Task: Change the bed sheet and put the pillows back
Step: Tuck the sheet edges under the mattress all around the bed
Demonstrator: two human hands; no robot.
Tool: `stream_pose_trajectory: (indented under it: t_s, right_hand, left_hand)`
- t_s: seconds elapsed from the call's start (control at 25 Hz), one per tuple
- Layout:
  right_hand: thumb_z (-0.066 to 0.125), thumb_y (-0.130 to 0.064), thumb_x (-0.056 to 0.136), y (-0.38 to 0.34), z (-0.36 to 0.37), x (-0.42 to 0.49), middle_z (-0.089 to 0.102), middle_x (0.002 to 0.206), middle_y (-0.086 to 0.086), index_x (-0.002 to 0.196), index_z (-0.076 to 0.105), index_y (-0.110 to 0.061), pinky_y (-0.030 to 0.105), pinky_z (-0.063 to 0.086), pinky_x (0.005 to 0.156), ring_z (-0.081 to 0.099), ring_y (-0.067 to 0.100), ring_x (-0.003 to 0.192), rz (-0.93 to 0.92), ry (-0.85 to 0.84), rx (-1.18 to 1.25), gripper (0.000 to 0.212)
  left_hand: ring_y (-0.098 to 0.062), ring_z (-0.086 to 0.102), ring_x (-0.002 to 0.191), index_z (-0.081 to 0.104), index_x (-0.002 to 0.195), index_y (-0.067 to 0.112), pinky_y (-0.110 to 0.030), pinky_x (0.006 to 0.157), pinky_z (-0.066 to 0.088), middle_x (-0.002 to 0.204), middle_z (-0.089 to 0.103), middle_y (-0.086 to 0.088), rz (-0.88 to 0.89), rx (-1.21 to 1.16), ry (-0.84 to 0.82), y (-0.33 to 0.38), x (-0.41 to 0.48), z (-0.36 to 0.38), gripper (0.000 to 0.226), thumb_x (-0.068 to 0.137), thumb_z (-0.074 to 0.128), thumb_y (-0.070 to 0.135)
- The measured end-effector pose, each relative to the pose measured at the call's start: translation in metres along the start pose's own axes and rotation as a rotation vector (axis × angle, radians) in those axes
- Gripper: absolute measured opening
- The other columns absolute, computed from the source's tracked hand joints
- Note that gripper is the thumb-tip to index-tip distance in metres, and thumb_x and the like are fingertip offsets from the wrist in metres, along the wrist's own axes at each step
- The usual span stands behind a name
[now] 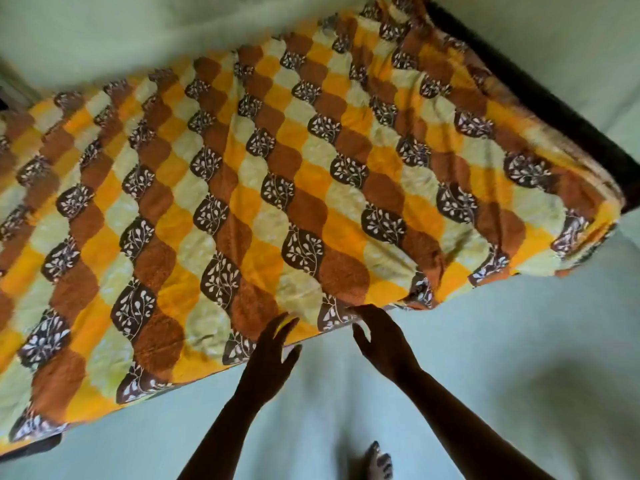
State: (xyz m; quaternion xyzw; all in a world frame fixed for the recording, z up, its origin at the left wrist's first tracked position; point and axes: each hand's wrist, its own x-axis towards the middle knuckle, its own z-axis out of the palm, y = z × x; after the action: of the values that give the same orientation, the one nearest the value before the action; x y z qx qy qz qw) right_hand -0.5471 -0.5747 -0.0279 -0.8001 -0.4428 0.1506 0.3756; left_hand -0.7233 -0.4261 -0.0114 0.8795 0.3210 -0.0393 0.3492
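Bed sheet point(277, 174) with wavy bands of orange, brown and pale yellow, and with dark patches that carry white leaf twigs, lies spread over the whole sleeping surface. It has many soft wrinkles, mostly near the right corner, where the cloth is bunched and hangs over the side. A dark bed frame point(540, 109) shows along the far right side of the sheet, and a short dark piece also shows under the near left corner.

Both hands are at the near long edge of the sheet, close to each other but apart. The left hand point(272, 358) is wide, with the fingers spread and straight; the fingertips lie over the border of the sheet, and the palm is over the floor point(502, 341). The right hand point(379, 339) is also wide: its fingers are stretched toward the edge of the sheet and the tips meet the cloth there, while the thumb stands apart below them. Whether the tips go under the cloth, I cannot tell, because the hands are very dark.

The floor is pale green. One bare foot point(379, 462) stands on it at the bottom, below the right arm.
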Motion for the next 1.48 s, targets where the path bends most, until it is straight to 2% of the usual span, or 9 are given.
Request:
stream_pose_trajectory:
  t_s: [0.16,0.28,0.44,0.56,0.8,0.96,1.24,1.36,1.48]
  right_hand:
    - [0.051,-0.015,0.088,0.024,-0.116,-0.049,0.065,0.102,-0.016,0.104,0.066,-0.03,0.022,0.051,0.075,0.061,0.004,0.087,0.27,0.037,0.062,0.026]
    - [0.057,-0.011,0.089,0.051,-0.183,-0.07,0.063,0.098,-0.016,0.101,0.066,-0.03,0.012,0.045,0.069,0.061,0.003,0.085,0.411,0.09,0.007,0.024]
    - [0.056,-0.015,0.091,0.095,-0.247,-0.073,0.064,0.103,-0.006,0.105,0.067,-0.023,0.017,0.046,0.08,0.062,0.01,0.084,0.601,0.101,0.001,0.02]
    - [0.054,-0.017,0.092,0.133,-0.297,-0.066,0.065,0.112,0.0,0.11,0.065,-0.022,0.019,0.044,0.083,0.064,0.016,0.094,0.702,0.105,0.0,0.022]
    - [0.053,-0.019,0.093,0.212,-0.412,-0.016,0.064,0.113,-0.003,0.11,0.065,-0.024,0.018,0.042,0.082,0.064,0.015,0.097,0.775,0.039,-0.053,0.022]
    - [0.056,-0.017,0.091,0.259,-0.453,0.015,0.066,0.109,0.0,0.104,0.068,-0.02,0.018,0.044,0.078,0.064,0.015,0.09,0.813,0.056,-0.006,0.018]
    - [0.051,-0.041,0.087,0.344,-0.496,0.078,0.066,0.105,0.004,0.109,0.064,-0.005,0.019,0.041,0.086,0.061,0.019,0.099,0.539,-0.324,-0.083,0.044]
    - [0.057,-0.023,0.089,0.382,-0.517,0.124,0.07,0.104,0.012,0.105,0.067,-0.004,0.032,0.045,0.095,0.063,0.026,0.101,0.207,-0.521,-0.173,0.028]
    - [0.058,-0.01,0.089,0.388,-0.534,0.177,0.069,0.109,0.015,0.106,0.068,0.0,0.014,0.04,0.084,0.064,0.024,0.104,-0.039,-0.681,-0.243,0.022]
  left_hand:
    - [-0.006,0.042,0.123,0.049,0.131,0.016,-0.02,0.102,0.032,0.129,0.046,0.008,0.007,-0.159,0.066,0.088,-0.002,0.002,0.071,0.082,0.036,0.066]
    - [-0.018,0.056,0.109,0.06,0.118,0.011,-0.033,0.097,0.042,0.117,0.058,0.002,0.106,-0.172,0.004,0.146,0.02,0.021,0.068,0.082,0.039,0.066]
    - [-0.008,0.05,0.103,0.058,0.12,0.007,-0.003,0.082,0.031,0.121,0.057,-0.009,0.185,-0.149,-0.179,0.22,0.063,0.051,0.036,0.092,0.053,0.03]
    - [0.002,0.054,0.091,0.058,0.116,0.008,-0.017,0.081,0.039,0.117,0.057,-0.013,0.135,-0.233,-0.274,0.262,0.113,0.086,0.034,0.09,0.055,0.03]
    - [-0.032,0.057,0.109,0.062,0.116,0.004,-0.042,0.094,0.045,0.121,0.059,-0.02,0.137,-0.254,-0.243,0.39,0.203,0.137,0.057,0.081,0.047,0.047]
    - [-0.035,0.059,0.103,0.062,0.112,-0.001,-0.043,0.092,0.046,0.111,0.063,-0.022,0.085,-0.284,-0.262,0.471,0.242,0.163,0.025,0.092,0.053,0.01]
    - [-0.025,0.064,0.099,0.065,0.114,0.012,-0.028,0.084,0.048,0.117,0.065,-0.007,-0.154,-0.37,-0.042,0.528,0.256,0.237,0.028,0.094,0.053,0.027]
    - [-0.02,0.064,0.097,0.067,0.112,0.013,-0.017,0.074,0.04,0.114,0.067,-0.004,-0.333,-0.417,0.214,0.57,0.253,0.28,0.023,0.093,0.053,0.018]
    - [-0.023,0.065,0.085,0.067,0.107,0.014,-0.017,0.06,0.039,0.102,0.07,-0.009,-0.541,-0.591,0.407,0.612,0.253,0.321,0.02,0.092,0.056,0.017]
